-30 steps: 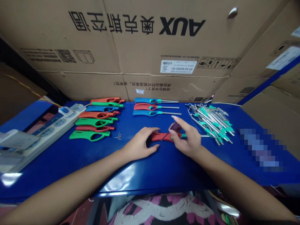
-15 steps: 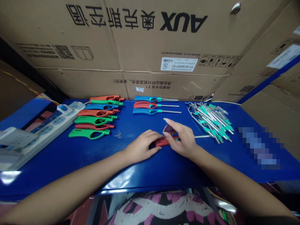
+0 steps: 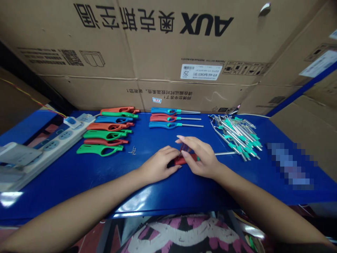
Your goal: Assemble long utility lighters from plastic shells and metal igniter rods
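Observation:
On the blue table lies a red gas lighter (image 3: 181, 160), its metal tube reaching right toward the pile of rods. My left hand (image 3: 159, 165) is closed around the lighter's handle end, thumb and fingers on either side. A small screwdriver with a dark purplish, see-through handle (image 3: 185, 148) is pinched in the fingers of my right hand (image 3: 201, 156). It stands above the lighter's handle, its tip pointing down at it; the exact contact is hidden. To the left of my left hand is a little heap of screws (image 3: 133, 151).
Several empty coloured lighter casings (image 3: 100, 149) are stacked at left, beside a white power strip (image 3: 56, 149). Three lighters with tubes (image 3: 164, 125) lie at the back. Metal rods with green parts (image 3: 237, 135) are piled at right. Cardboard (image 3: 110, 63) walls the table's back.
My right hand has shifted slightly left and its fingers have turned on the screwdriver, whose handle now stands more upright. My left hand and the red lighter stay in place.

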### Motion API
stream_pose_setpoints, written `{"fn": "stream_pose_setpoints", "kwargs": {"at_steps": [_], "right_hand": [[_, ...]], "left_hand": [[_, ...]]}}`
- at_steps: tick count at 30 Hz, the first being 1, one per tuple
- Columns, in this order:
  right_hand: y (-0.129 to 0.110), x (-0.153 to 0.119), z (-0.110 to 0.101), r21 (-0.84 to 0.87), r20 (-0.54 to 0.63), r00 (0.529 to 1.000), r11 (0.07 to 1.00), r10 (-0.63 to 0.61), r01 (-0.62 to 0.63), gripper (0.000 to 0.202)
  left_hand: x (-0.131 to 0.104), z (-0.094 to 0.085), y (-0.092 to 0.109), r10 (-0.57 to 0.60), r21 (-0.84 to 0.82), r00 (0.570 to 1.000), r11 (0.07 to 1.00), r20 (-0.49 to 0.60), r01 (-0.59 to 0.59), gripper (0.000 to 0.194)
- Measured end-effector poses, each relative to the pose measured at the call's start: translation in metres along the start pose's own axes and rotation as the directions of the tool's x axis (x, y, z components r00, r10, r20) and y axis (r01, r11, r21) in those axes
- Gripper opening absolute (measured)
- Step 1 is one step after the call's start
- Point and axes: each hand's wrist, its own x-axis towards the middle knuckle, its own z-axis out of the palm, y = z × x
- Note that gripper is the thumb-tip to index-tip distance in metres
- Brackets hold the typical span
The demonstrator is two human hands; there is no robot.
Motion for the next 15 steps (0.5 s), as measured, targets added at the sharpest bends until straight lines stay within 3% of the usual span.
{"fn": "stream_pose_setpoints", "kwargs": {"at_steps": [4, 8, 10, 15], "right_hand": [[-0.0047, 0.0052, -0.0029, 0.082, -0.013, 0.997, 0.994, 0.073, -0.071, 0.044], [-0.0017, 0.0081, -0.0051, -0.050, -0.055, 0.998, 0.999, -0.002, -0.001, 0.030], [-0.0006, 0.0088, -0.0066, -0.091, -0.009, 1.000, 0.996, -0.015, 0.014, 0.034], [-0.0023, 0.0105, -0.0102, 0.060, 0.096, 0.983, 0.985, 0.156, -0.162, 0.047]], "left_hand": [[0.0001, -0.0007, 0.0009, 0.010, -0.003, 1.000, 1.000, -0.002, -0.010, 0.016], [0.0004, -0.0010, 0.0022, 0.014, 0.011, 1.000, 1.000, -0.003, -0.014, 0.015], [0.0006, -0.0010, 0.0024, 0.007, 0.011, 1.000, 1.000, -0.004, -0.007, 0.015], [0.0004, -0.0008, 0.0015, -0.002, 0.022, 1.000, 1.000, 0.013, 0.002, 0.021]]}}
